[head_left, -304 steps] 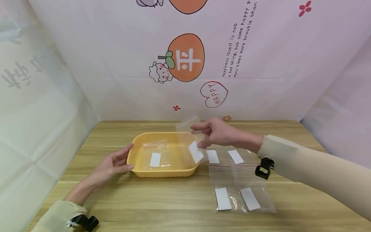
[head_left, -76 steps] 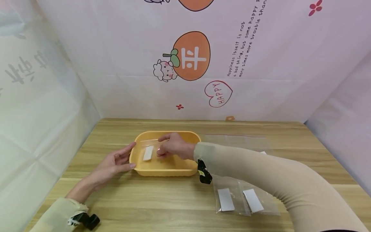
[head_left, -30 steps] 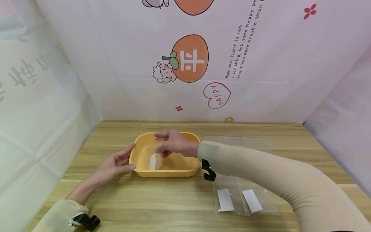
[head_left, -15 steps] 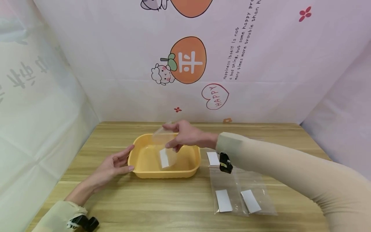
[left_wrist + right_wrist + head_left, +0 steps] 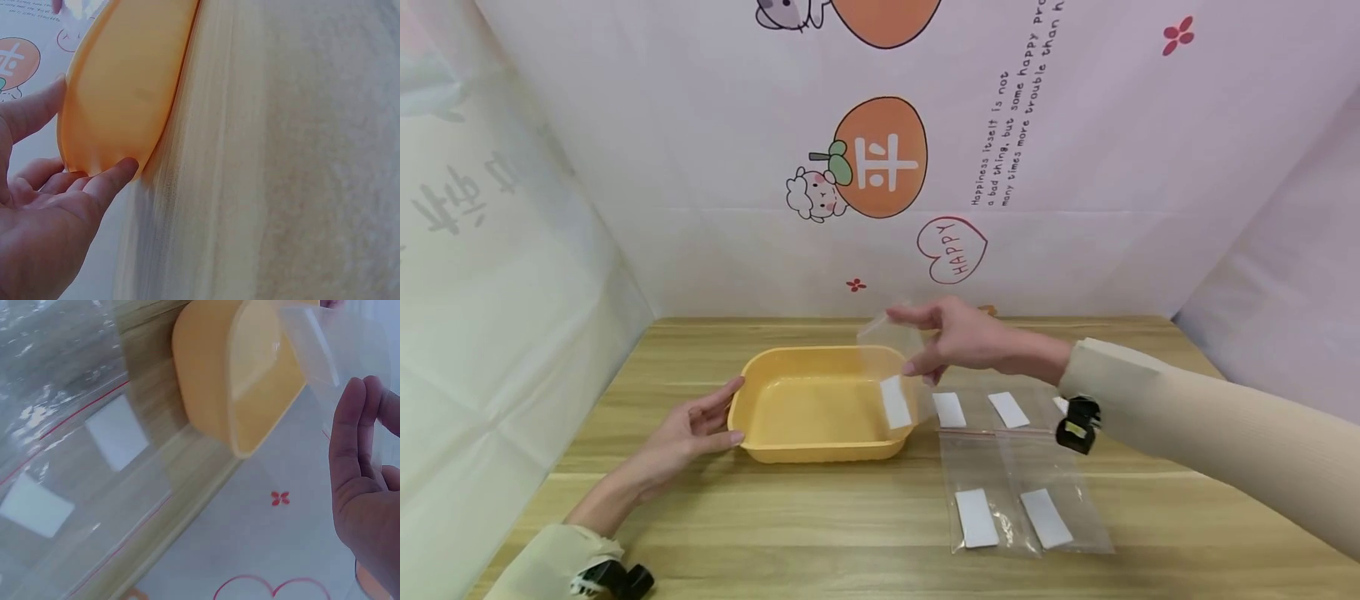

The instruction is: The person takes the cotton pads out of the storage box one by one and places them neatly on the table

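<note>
In the head view, my left hand (image 5: 688,429) holds the left end of a yellow plastic basin (image 5: 823,452), thumb and fingers spread along its rim. The left wrist view shows that hand (image 5: 62,206) against the end wall of the basin (image 5: 131,75). My right hand (image 5: 962,337) pinches a clear zip-lock bag (image 5: 880,346) near its side edge, over the basin's right end. A white rectangular piece (image 5: 896,403) sits low in this bag, which hangs upright. In the right wrist view, the thumb and fingers of the right hand (image 5: 362,462) meet on the film.
Right of the basin, several clear zip-lock bags (image 5: 981,462) lie side by side in two rows on the wooden table (image 5: 760,525), each with a white piece (image 5: 977,517). The right forearm partly covers the back row. A printed cloth (image 5: 737,250) hangs behind the table.
My right hand has lifted the bag up from the basin floor and carried it right, to the basin's right end. The back-row bags show again. My left hand stays at the rim.
</note>
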`<state>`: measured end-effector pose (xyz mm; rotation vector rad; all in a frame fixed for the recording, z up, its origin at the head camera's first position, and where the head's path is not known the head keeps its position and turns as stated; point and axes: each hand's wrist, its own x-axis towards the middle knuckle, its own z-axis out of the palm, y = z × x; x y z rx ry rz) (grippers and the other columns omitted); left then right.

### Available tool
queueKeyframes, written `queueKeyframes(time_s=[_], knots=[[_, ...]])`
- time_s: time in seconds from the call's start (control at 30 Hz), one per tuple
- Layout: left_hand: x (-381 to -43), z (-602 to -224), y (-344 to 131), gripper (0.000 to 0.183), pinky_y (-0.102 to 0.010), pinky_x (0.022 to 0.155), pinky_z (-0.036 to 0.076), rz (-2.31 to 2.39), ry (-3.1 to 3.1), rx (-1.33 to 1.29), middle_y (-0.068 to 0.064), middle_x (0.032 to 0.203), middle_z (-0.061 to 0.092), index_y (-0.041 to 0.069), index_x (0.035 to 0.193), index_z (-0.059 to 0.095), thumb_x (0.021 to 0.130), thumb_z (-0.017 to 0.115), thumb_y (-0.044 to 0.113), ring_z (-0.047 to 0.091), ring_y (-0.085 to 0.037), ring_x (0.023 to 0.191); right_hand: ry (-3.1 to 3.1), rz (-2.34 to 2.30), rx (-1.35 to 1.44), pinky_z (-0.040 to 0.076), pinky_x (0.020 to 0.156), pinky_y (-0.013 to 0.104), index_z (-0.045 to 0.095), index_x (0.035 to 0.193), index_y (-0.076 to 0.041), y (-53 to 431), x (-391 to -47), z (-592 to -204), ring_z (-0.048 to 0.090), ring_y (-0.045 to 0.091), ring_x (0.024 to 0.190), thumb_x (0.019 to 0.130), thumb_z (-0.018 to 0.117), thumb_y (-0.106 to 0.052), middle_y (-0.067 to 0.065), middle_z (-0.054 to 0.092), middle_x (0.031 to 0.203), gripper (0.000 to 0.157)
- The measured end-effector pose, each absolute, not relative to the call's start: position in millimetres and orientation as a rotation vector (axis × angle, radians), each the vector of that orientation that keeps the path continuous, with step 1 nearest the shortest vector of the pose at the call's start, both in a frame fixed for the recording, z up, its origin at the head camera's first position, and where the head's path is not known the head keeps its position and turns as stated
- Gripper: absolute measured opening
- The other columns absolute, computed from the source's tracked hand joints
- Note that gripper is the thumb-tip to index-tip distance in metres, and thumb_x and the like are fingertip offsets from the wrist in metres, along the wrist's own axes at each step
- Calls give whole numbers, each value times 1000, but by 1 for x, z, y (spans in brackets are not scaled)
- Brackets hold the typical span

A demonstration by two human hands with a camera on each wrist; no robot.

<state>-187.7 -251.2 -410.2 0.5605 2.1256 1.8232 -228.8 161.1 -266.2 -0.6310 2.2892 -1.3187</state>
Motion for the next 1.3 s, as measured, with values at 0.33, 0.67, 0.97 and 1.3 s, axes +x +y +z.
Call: queueKeyframes(time_s=[0.33,0.67,0.97,1.3], knots=[[-188,-411,-251,87,-20,105,42,1823,2133,557,-26,171,9,-7,165,16,99,72,5,21,-46,151,2337,-1239,-565,61,69,35,37,163,-3,230,-203,-270,68,27,68,88,82,-2,10,36,168,87],[-187,-410,-251,87,-20,105,42,1815,2141,548,-26,171,9,-6,165,16,99,72,6,21,-47,152,2381,-1257,-506,58,74,33,34,164,-2,302,-168,-288,65,25,65,89,84,-12,18,33,168,91],[-188,-409,-251,87,-19,105,43,1821,2118,559,-24,172,8,-4,166,15,100,71,6,20,-45,152,2331,-1278,-507,56,87,28,33,164,-1,363,-136,-320,65,24,64,95,76,-7,2,43,164,81],[-187,-409,-251,87,-19,105,42,1815,2139,551,-25,172,9,-6,165,16,99,72,6,20,-47,152,2310,-1301,-575,60,60,37,30,165,-1,403,-122,-359,61,20,56,96,72,1,-37,47,147,80]])
